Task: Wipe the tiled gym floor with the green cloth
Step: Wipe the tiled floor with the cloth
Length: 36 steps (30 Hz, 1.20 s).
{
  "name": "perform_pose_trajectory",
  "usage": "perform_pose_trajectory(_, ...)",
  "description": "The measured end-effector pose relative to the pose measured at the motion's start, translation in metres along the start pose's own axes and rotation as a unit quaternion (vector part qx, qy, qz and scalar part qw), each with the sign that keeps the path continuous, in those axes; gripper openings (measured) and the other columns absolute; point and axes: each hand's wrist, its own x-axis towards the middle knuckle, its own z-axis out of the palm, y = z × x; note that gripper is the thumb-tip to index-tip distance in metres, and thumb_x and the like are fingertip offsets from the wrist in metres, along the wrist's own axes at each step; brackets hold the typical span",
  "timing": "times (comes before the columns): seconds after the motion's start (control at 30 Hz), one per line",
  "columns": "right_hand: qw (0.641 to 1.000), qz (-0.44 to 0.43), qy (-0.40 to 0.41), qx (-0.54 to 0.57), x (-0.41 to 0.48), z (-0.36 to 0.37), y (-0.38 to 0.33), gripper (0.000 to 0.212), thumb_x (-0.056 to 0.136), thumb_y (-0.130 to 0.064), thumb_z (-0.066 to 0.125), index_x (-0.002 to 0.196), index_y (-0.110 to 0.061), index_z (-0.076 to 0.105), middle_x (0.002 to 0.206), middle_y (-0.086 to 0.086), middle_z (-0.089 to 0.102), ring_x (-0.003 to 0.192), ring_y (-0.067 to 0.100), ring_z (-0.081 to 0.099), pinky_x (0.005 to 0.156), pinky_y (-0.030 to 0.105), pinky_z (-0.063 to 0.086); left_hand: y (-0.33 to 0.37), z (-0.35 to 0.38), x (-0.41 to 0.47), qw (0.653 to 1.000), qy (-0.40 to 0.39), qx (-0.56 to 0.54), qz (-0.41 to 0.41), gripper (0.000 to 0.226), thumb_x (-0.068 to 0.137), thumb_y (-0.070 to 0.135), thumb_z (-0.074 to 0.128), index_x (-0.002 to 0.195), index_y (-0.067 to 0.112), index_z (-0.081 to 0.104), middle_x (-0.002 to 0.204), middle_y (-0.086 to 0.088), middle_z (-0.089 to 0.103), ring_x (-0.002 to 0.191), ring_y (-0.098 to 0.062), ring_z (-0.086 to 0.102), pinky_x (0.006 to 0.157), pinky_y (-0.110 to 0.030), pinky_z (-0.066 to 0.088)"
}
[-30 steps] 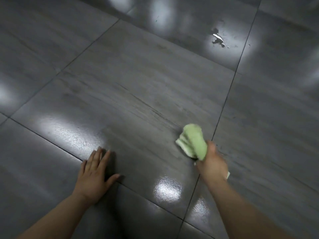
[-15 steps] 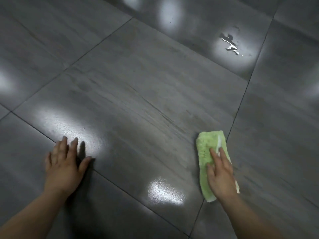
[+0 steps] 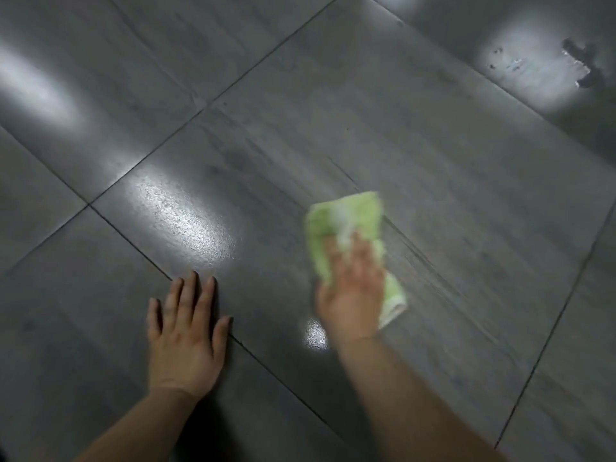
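A folded green cloth (image 3: 343, 218) lies flat on the grey tiled floor (image 3: 433, 161), blurred by motion. My right hand (image 3: 353, 288) presses down on the near half of the cloth with its fingers spread over it. My left hand (image 3: 185, 335) rests flat on the floor to the left, fingers apart, holding nothing, across a dark grout line. Both bare forearms reach in from the bottom edge.
The floor is made of large glossy grey tiles with dark grout lines and bright light reflections. A small wet patch with whitish residue (image 3: 580, 61) sits at the far right on another tile. Nothing else stands on the floor.
My right hand has slid the cloth leftward over the tile, away from the right grout line. The view has shifted, and my left hand now sits closer to the cloth.
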Motion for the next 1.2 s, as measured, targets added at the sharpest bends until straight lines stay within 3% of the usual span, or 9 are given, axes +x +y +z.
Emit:
perform_pose_trajectory(0.2,0.95,-0.306,-0.06,-0.024,-0.038,-0.017,0.059,0.051,0.064,-0.025,0.044,0.115,-0.032,0.043,0.133,0.004,0.049,0.119,0.024,0.039,0.085,0.051,0.049,-0.003,0.001,-0.001,0.999,0.032,-0.001,0.021,0.052,0.081,0.031,0.032,0.125,0.006,0.044,0.128,-0.026,0.052,0.122,-0.028,0.028,0.11,-0.018,-0.012)
perform_pose_trajectory(0.33,1.0,-0.028,-0.006,-0.001,-0.045,-0.061,0.175,0.055,0.067,-0.017,0.038,0.121,-0.015,0.046,0.123,0.034,0.051,0.115,0.041,0.041,0.083,0.064,0.046,-0.002,0.001,-0.001,1.0,0.02,0.014,0.015,0.058,0.081,0.035,0.032,0.125,0.001,0.048,0.129,-0.029,0.05,0.124,-0.031,0.028,0.109,-0.018,-0.014)
perform_pose_trajectory(0.43,0.963,0.262,0.058,0.034,-0.048,-0.042,0.132,0.057,0.071,-0.01,0.041,0.127,-0.006,0.053,0.126,0.033,0.052,0.114,0.049,0.05,0.093,0.055,0.042,0.002,0.001,-0.003,1.0,0.018,0.022,-0.004,0.065,0.081,0.042,0.029,0.128,0.003,0.047,0.135,-0.026,0.045,0.128,-0.037,0.035,0.107,-0.016,-0.019)
perform_pose_trajectory(0.53,0.989,0.146,0.025,-0.005,-0.078,-0.016,0.048,0.061,0.061,-0.021,0.032,0.12,-0.015,0.048,0.115,0.026,0.062,0.102,0.037,0.058,0.07,0.05,0.053,0.006,0.0,-0.004,0.999,0.034,0.033,-0.016,0.076,0.077,0.053,0.021,0.135,0.007,0.04,0.145,-0.021,0.034,0.135,-0.034,0.027,0.106,-0.016,-0.021)
perform_pose_trajectory(0.73,0.97,-0.226,-0.053,-0.068,-0.163,-0.034,0.124,0.045,0.075,-0.03,0.039,0.12,-0.034,0.04,0.132,0.002,0.037,0.116,0.023,0.039,0.098,0.04,0.028,0.014,-0.004,-0.008,0.999,0.003,0.032,-0.029,0.09,0.069,0.061,0.011,0.142,0.011,0.027,0.152,-0.015,0.019,0.142,-0.029,0.012,0.113,-0.04,0.001)
perform_pose_trajectory(0.87,0.993,0.102,0.009,-0.055,-0.182,-0.088,0.256,0.064,0.07,-0.017,0.036,0.134,-0.015,0.041,0.128,0.033,0.046,0.113,0.049,0.048,0.087,0.06,0.045,0.027,-0.004,-0.022,0.998,-0.036,0.059,0.006,0.085,0.076,0.061,0.016,0.139,0.006,0.033,0.148,-0.021,0.027,0.138,-0.036,0.021,0.113,-0.043,0.003)
perform_pose_trajectory(0.97,0.879,0.472,0.044,0.043,-0.15,-0.081,0.215,0.071,0.072,-0.024,0.032,0.142,-0.012,0.034,0.147,0.026,0.029,0.132,0.043,0.028,0.105,0.051,0.026,0.062,0.012,-0.048,0.986,-0.095,0.088,0.109,0.105,0.069,0.082,-0.002,0.14,0.013,0.032,0.147,-0.022,0.027,0.137,-0.04,0.022,0.11,-0.03,-0.006)
perform_pose_trajectory(1.1,0.978,0.203,-0.019,-0.035,-0.143,-0.036,0.099,0.07,0.057,-0.027,0.029,0.124,-0.024,0.049,0.126,0.015,0.054,0.109,0.031,0.039,0.075,0.051,0.053,0.086,0.015,-0.052,0.983,-0.154,0.092,0.042,0.138,0.026,0.094,-0.021,0.144,0.026,0.001,0.155,-0.012,-0.003,0.142,-0.031,-0.008,0.111,-0.04,-0.004)
perform_pose_trajectory(1.2,0.995,-0.057,-0.079,-0.015,-0.162,-0.036,0.089,0.063,0.055,-0.03,0.039,0.117,-0.039,0.042,0.127,-0.001,0.045,0.11,0.023,0.045,0.075,0.04,0.055,0.095,0.006,-0.047,0.969,-0.198,0.147,0.031,0.117,0.049,0.095,0.009,0.144,0.028,-0.009,0.155,-0.01,-0.013,0.141,-0.03,-0.013,0.113,-0.04,-0.002)
